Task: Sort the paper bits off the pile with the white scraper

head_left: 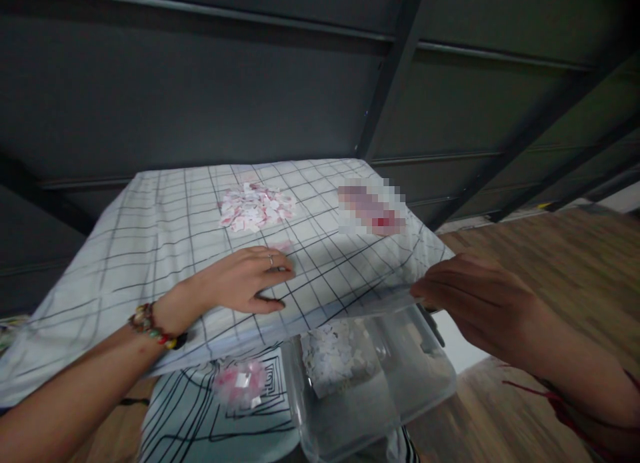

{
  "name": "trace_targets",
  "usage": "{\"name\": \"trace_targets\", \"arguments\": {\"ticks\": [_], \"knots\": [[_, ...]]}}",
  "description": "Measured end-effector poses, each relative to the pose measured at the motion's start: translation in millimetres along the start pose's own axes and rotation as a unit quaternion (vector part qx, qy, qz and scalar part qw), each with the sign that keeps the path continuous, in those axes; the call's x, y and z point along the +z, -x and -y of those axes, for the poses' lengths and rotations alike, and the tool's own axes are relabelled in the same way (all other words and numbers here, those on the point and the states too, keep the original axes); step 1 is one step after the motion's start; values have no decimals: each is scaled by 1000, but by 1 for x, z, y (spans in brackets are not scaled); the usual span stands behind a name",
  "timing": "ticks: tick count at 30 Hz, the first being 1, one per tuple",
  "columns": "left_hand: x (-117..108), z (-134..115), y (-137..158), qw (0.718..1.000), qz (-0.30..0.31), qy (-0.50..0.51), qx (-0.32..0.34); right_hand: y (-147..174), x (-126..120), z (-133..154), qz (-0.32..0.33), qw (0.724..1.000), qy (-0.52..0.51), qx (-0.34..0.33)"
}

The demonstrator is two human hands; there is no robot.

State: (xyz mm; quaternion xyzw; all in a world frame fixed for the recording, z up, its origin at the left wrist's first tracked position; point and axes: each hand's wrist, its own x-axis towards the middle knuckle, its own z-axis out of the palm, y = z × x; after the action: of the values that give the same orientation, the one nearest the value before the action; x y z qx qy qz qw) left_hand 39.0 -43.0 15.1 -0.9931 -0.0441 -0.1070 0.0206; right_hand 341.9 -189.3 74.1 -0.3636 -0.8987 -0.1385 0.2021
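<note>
My left hand [250, 276] rests palm down on a white tablecloth [320, 249] with dark grid lines, its fingers stretched out and the thumb apart. A small pale pink piece [281, 247] lies just beyond its fingertips. Beyond that is a loose pile of small white and pink paper pieces [257, 208]. At the table's near right corner, my right hand [475, 293] is closed, fingers pressed together at the hem of the cloth. The hem between the hands looks translucent. Its fingertips are partly hidden by the back of the hand.
Below the table edge, a clear plastic box [345, 423] holds many small white pieces [335, 356]. Left of it, a clear bag with pink and white bits [243, 383] lies on a pale, black-lined surface [200, 416]. A blurred-out item [373, 209] lies at right. Grey wall panels [200, 83] stand behind.
</note>
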Motion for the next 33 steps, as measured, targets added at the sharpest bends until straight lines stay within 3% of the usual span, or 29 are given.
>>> {"name": "trace_targets", "arguments": {"ticks": [3, 6, 9, 12, 17, 22, 25, 33], "knots": [[-1, 3, 3, 1000, -2, 6, -17, -1, -1, -1, -17, 1000, 23, -3], [-3, 13, 11, 995, -37, -7, -96, -20, 5, -7, -38, 996, 75, 19], [-6, 29, 23, 979, -66, -35, -189, -52, 24, -17, -40, 988, 130, 75], [-9, 41, 37, 978, -45, -5, -206, -86, 51, -27, -17, 982, 146, 116], [-13, 44, 49, 971, 22, 40, -233, -113, 80, -26, 11, 989, 129, 78], [-15, 41, 48, 966, 69, 60, -240, -118, 76, -8, 40, 990, 122, 64], [-17, 41, 46, 963, 81, 68, -246, -124, 75, 0, 24, 991, 120, 49], [-20, 36, 52, 952, 127, 69, -271, -130, 86, -5, 12, 998, 63, -16]]}}
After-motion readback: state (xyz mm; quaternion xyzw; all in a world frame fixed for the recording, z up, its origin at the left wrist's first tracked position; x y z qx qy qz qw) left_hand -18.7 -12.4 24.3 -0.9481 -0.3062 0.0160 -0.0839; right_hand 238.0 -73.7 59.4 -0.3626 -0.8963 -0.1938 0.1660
